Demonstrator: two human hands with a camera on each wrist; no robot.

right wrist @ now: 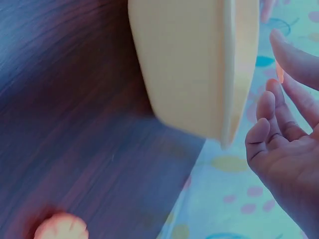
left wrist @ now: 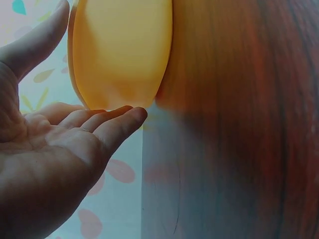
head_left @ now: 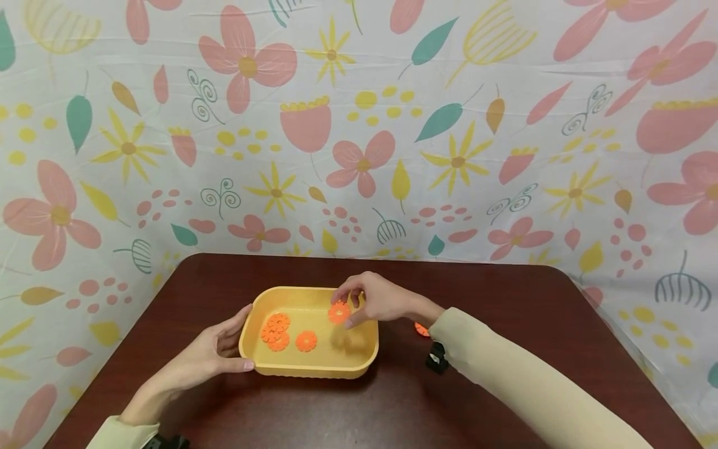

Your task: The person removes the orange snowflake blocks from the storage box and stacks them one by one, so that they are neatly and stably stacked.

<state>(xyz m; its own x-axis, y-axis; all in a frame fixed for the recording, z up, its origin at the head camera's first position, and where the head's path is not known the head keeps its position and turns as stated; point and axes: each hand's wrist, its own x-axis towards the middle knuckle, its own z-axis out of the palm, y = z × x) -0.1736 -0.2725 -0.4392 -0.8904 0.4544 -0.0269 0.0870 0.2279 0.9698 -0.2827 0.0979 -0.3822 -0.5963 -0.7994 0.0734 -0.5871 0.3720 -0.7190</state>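
Observation:
A yellow rectangular tray point(head_left: 308, 372) stands on the table, with several orange notched plastic discs point(head_left: 306, 341) lying in its left and middle part. My left hand point(head_left: 210, 352) rests against the tray's left end, fingers stretched along the outside and thumb at the front corner. In the left wrist view those fingers point(left wrist: 117, 127) look fairly straight against the tray's end wall point(left wrist: 122, 59). Over the tray's right part, my right hand point(head_left: 373, 299) pinches one orange notched disc point(head_left: 339, 312) between thumb and fingers. Edge-on, that disc point(right wrist: 279, 72) shows in the right wrist view.
Another orange disc point(head_left: 422, 329) lies on the dark brown table point(head_left: 505, 324) right of the tray, partly behind my right sleeve point(head_left: 493, 355). It appears as a disc point(right wrist: 62, 228) at the right wrist view's bottom. A flower-patterned cloth point(head_left: 359, 125) hangs behind the table.

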